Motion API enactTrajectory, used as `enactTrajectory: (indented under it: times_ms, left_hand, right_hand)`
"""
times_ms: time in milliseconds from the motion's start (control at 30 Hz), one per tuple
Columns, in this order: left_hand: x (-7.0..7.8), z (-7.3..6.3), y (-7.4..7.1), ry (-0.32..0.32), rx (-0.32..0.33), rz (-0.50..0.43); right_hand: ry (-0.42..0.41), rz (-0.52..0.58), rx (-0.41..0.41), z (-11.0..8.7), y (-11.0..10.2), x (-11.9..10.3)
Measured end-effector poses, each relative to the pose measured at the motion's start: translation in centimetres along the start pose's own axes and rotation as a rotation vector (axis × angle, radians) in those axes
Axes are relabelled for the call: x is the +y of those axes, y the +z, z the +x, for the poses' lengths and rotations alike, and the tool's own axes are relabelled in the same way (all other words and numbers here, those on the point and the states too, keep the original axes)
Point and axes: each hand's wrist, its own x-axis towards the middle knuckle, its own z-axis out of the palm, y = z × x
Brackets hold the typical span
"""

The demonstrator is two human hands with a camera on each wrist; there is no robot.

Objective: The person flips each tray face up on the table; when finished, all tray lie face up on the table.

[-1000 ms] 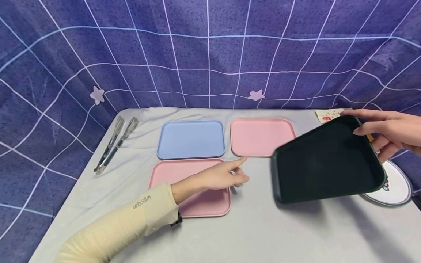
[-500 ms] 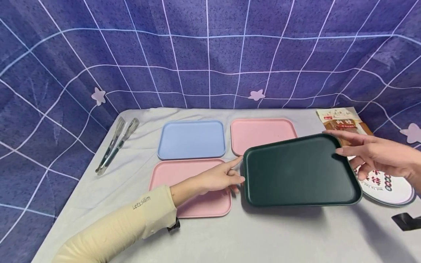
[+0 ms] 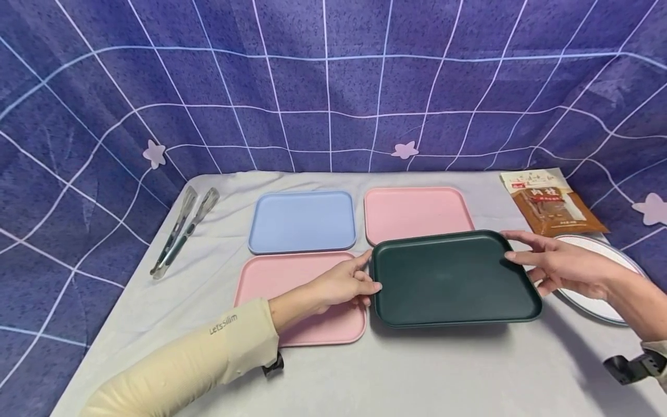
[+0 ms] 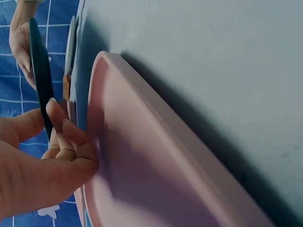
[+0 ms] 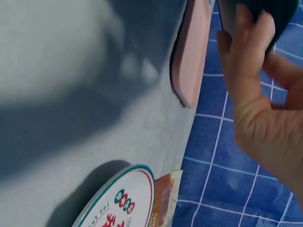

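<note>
A dark green rectangular tray [image 3: 453,281] hangs just above the table, slightly tilted, with its shadow beneath it. My left hand [image 3: 341,284] pinches its left rim between thumb and fingers; the left wrist view shows this tray [image 4: 41,71] edge-on. At the opposite end my right hand [image 3: 557,263] grips the right rim, thumb on top and fingers underneath. Under my left forearm lies a pink tray [image 3: 325,329]. Behind are a blue tray [image 3: 303,221] and a second pink tray [image 3: 417,211], whose front edge is partly hidden by the green one.
Metal tongs [image 3: 182,234] lie at the table's left side. Toward the back right rests a brown and cream food packet [image 3: 557,202]. In front of it, partly behind my right hand, is a white plate [image 3: 589,300] with printed writing. A blue grid-patterned curtain [image 3: 328,87] encloses the table.
My right hand has brought the green tray leftward and lower, from the right side to beside the front pink tray. My left hand has taken hold of its left rim.
</note>
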Motion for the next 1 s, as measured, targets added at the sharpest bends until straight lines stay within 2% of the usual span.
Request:
enactTrajectory:
  times_ms: [200, 400, 633, 1000]
  left_hand:
    - [0.0, 0.0, 0.1, -0.017, 0.016, -0.026]
    - [-0.2, 0.2, 0.0, -0.05, 0.003, -0.003]
    - [-0.1, 0.2, 0.3, -0.095, -0.034, 0.041]
    - [0.0, 0.3, 0.5, -0.081, -0.013, 0.134]
  right_hand:
    - [0.086, -0.068, -0.109, 0.0, -0.1, 1.0]
    - [0.089, -0.052, -0.165, 0.6, 0.1, 2.4]
    - [0.061, -0.044, -0.169, 1.2, 0.2, 3.4]
    - [0.081, -0.073, -0.131, 2.1, 0.7, 3.8]
